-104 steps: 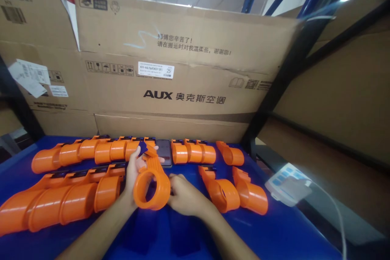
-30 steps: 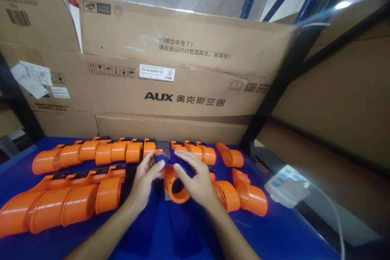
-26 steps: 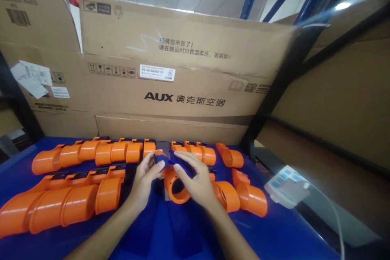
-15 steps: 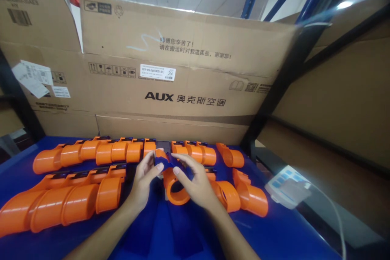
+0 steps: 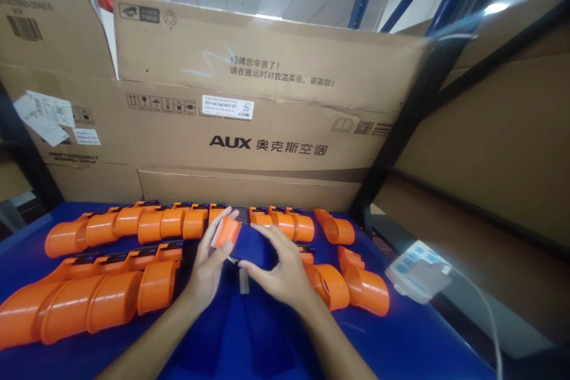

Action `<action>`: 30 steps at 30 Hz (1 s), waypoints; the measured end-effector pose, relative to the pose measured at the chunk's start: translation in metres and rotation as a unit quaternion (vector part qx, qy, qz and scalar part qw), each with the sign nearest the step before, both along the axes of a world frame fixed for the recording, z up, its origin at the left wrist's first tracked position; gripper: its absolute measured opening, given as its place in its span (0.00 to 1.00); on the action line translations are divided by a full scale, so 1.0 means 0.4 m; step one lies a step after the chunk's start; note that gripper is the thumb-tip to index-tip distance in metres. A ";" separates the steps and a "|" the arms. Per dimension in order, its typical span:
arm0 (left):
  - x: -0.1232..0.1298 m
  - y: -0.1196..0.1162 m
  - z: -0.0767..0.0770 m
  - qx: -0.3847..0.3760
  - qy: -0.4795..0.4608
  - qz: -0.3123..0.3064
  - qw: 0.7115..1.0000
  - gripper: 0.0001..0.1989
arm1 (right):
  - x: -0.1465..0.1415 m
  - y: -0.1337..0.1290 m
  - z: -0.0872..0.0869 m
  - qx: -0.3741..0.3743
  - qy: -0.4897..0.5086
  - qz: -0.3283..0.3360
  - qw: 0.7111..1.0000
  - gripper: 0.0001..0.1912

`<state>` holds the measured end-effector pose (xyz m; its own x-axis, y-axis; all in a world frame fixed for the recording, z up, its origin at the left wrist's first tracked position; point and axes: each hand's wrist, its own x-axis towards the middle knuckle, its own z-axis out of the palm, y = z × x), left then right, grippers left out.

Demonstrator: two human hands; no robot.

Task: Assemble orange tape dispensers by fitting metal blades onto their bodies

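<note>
Between my hands is a tape dispenser, with an orange toothed end (image 5: pixel 227 231) and a broad dark blue flap (image 5: pixel 255 247). My left hand (image 5: pixel 208 267) is closed on the orange end, thumb on its front edge. My right hand (image 5: pixel 285 267) grips the blue flap, fingers over the top and thumb along the lower edge. The ring of this dispenser is hidden from view. Below the hands a small grey metal-looking strip (image 5: pixel 243 281) shows against the blue surface.
Overlapping orange tape dispensers stand in a back row (image 5: pixel 129 221) and a front-left row (image 5: pixel 113 297). More orange dispensers (image 5: pixel 367 291) are at right. A white-and-blue device (image 5: pixel 416 273) with a cable sits at the right edge. Cardboard (image 5: pixel 249 184) walls the back of the blue table (image 5: pixel 356 344).
The tape dispenser has been turned in my hands: its orange ring, which hung below, is out of sight, and the flat blue flap and toothed edge face me.
</note>
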<state>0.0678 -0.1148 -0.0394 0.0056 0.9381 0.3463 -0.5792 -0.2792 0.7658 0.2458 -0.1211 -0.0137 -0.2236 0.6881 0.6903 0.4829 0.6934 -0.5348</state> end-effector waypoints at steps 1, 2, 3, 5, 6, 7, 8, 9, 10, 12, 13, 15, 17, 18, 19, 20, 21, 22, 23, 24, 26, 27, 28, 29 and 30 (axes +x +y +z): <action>0.001 0.000 0.005 -0.001 0.002 0.004 1.000 0.33 | 0.001 0.002 -0.003 0.017 0.000 -0.006 1.000 0.34; 0.001 -0.001 0.008 -0.003 0.006 0.009 1.000 0.33 | 0.003 0.004 -0.005 0.030 0.000 -0.010 0.999 0.34; 0.003 0.000 0.010 -0.006 0.013 0.012 1.000 0.33 | 0.005 0.005 -0.008 0.040 0.000 -0.014 0.999 0.35; 0.006 0.001 0.011 -0.011 0.033 0.023 0.999 0.35 | 0.009 0.008 -0.013 0.055 -0.008 -0.017 0.998 0.35; 0.008 0.002 0.011 -0.013 0.044 0.036 0.998 0.35 | 0.010 0.009 -0.016 0.061 -0.016 -0.014 0.998 0.35; 0.009 0.003 0.011 -0.014 0.054 0.051 0.997 0.34 | 0.010 0.010 -0.018 0.067 -0.025 -0.011 0.997 0.36; 0.010 0.003 0.011 -0.014 0.065 0.068 0.995 0.32 | 0.011 0.011 -0.020 0.073 -0.033 -0.006 0.997 0.36; 0.010 0.003 0.012 -0.013 0.075 0.085 0.993 0.30 | 0.010 0.011 -0.021 0.078 -0.039 -0.002 0.996 0.37; 0.009 0.003 0.014 -0.010 0.086 0.098 0.991 0.29 | 0.010 0.011 -0.022 0.081 -0.042 0.003 0.996 0.38; 0.006 0.002 0.019 -0.001 0.106 0.114 0.988 0.26 | 0.008 0.011 -0.023 0.084 -0.042 0.009 0.996 0.39; 0.004 0.001 0.021 0.004 0.114 0.118 0.986 0.25 | 0.008 0.011 -0.022 0.085 -0.042 0.011 0.995 0.39; 0.000 -0.001 0.025 0.012 0.125 0.123 0.985 0.24 | 0.007 0.009 -0.020 0.088 -0.045 0.011 0.995 0.39; -0.002 -0.003 0.025 0.016 0.130 0.124 0.984 0.24 | 0.007 0.008 -0.019 0.088 -0.050 0.008 0.995 0.39; -0.003 -0.003 0.024 0.016 0.133 0.124 0.983 0.24 | 0.008 0.008 -0.018 0.087 -0.053 0.007 0.995 0.39; -0.003 -0.003 0.023 0.016 0.134 0.125 0.983 0.24 | 0.008 0.007 -0.018 0.085 -0.055 0.006 0.995 0.39; -0.003 -0.003 0.021 0.016 0.135 0.125 0.983 0.24 | 0.009 0.008 -0.019 0.084 -0.058 0.005 0.995 0.39; -0.004 -0.003 0.020 0.016 0.133 0.125 0.983 0.24 | 0.009 0.008 -0.020 0.083 -0.062 0.003 0.995 0.38; -0.004 -0.002 0.018 0.015 0.130 0.124 0.984 0.24 | 0.010 0.008 -0.020 0.083 -0.066 0.001 0.994 0.38; -0.004 -0.001 0.016 0.014 0.126 0.123 0.984 0.24 | 0.010 0.008 -0.021 0.084 -0.070 0.000 0.994 0.38; -0.003 0.001 0.014 0.012 0.121 0.121 0.985 0.24 | 0.010 0.008 -0.021 0.086 -0.073 -0.002 0.994 0.37; -0.003 0.004 0.010 0.006 0.112 0.115 0.987 0.25 | 0.008 0.006 -0.020 0.089 -0.074 -0.003 0.993 0.37; -0.002 0.005 0.008 0.001 0.107 0.111 0.988 0.26 | 0.007 0.005 -0.019 0.088 -0.072 -0.003 0.994 0.37; -0.002 0.007 0.004 -0.004 0.099 0.106 0.989 0.26 | 0.005 0.003 -0.017 0.085 -0.067 -0.004 0.994 0.37; -0.002 0.009 0.000 -0.010 0.088 0.099 0.991 0.27 | 0.004 0.002 -0.015 0.078 -0.057 -0.007 0.995 0.37; -0.002 0.011 -0.005 -0.016 0.073 0.092 0.993 0.28 | 0.003 0.001 -0.013 0.067 -0.042 -0.011 0.997 0.37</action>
<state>0.0671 -0.1104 -0.0413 -0.1188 0.9382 0.3249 -0.4022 -0.3447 0.8482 0.2469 -0.1208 -0.0189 -0.2714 0.5964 0.7554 0.5376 0.7449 -0.3951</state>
